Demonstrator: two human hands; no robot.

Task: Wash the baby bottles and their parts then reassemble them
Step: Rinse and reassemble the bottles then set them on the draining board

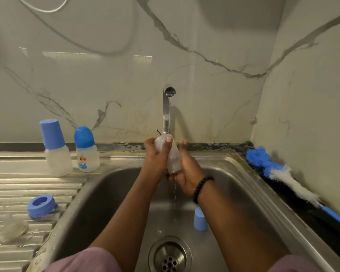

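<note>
Sink [234, 173], drain nearest: left hand [155, 156] and right hand [186, 173] both wrapped round wet bottle [170, 154]; likely hazard, slipping onto blue cap [200, 219].

Pretty dim, greenish indoor light overall, with the glossy wall [106, 85] throwing back long white strip reflections up left, so the light's coming from overhead behind the camera. There's a big soft shadow top right and another behind the tap [166, 110], plus dull glare on the sink [243, 173] rim. Wide-angle bend curves the edges, and the whole thing's a bit soft and smeary, worst at the bottom corners.
</note>
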